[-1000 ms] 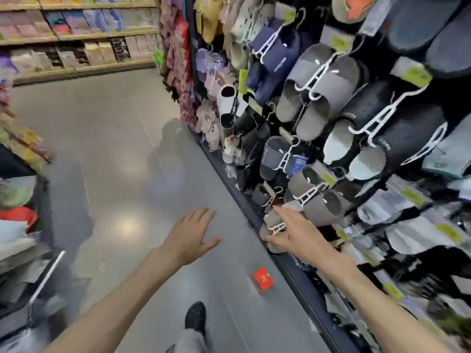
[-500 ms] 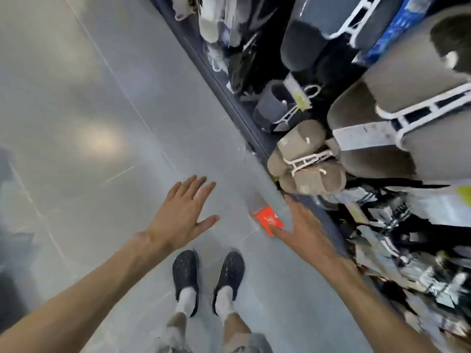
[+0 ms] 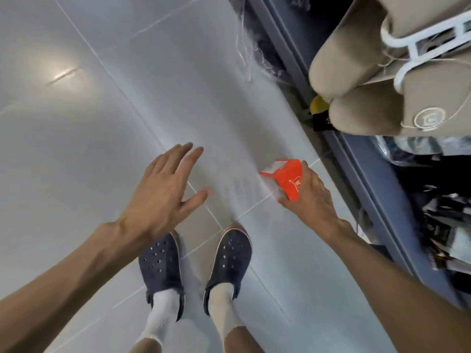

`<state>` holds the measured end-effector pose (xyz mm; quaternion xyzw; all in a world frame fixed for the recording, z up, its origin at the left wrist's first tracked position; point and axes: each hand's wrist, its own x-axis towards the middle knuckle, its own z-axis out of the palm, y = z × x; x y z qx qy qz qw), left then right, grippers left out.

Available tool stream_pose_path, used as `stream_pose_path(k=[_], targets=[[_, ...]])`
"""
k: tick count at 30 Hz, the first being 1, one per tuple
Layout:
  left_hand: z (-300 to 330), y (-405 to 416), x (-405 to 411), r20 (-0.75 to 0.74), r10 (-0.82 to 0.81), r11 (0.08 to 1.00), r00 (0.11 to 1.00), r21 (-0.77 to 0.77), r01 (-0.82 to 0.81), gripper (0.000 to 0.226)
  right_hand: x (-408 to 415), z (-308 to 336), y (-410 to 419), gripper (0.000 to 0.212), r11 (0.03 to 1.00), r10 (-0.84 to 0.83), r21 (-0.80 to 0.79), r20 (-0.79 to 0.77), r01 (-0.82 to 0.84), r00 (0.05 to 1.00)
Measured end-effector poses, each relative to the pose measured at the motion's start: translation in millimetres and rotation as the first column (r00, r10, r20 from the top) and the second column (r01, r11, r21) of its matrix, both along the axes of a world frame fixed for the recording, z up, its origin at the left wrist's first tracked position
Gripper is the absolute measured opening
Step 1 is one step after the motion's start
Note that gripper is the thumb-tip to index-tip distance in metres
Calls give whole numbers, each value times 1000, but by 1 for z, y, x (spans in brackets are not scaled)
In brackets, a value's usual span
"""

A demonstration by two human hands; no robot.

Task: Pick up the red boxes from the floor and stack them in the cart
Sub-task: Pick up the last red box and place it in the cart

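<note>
mostly hidden, r hand (image 3: 309,200) fingers grip red box (image 3: 286,178), its label blurred; l hand (image 3: 163,194) spread, holding nothing.

My navy clogs (image 3: 193,266) and white socks (image 3: 163,314) stand on grey floor tiles (image 3: 76,149) at bottom centre, beige slippers (image 3: 382,80) on a white hanger (image 3: 418,54) upper right.

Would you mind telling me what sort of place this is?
Probably a shop aisle selling footwear: beige slippers hang paired on a white hanger above a low shelf base, beside a glossy tiled floor.
</note>
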<state>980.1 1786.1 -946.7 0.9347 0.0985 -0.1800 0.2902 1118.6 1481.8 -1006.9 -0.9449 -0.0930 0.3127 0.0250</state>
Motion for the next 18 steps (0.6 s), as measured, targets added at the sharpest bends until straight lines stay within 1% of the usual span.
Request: stream_pose_path(k=[5, 8, 10, 14, 18], targets=[[-23, 9, -11, -28, -4, 1000, 1000, -4, 4, 79, -2, -22, 1, 110, 1000, -5, 3, 93, 5, 996], [-13, 18, -10, -28, -18, 1000, 999, 5, 19, 77, 2, -8, 6, 105, 1000, 21, 5, 85, -21, 996], [4, 26, -6, -13, -38, 999, 999, 21, 39, 76, 7, 14, 14, 104, 999, 38, 13, 83, -39, 996], [66, 54, 9, 6, -24, 997, 1000, 71, 23, 75, 20, 100, 49, 99, 995, 61, 71, 120, -69, 991], [171, 89, 12, 72, 71, 990, 995, 119, -79, 74, 32, 228, 105, 97, 976, 50, 201, 154, -80, 987]])
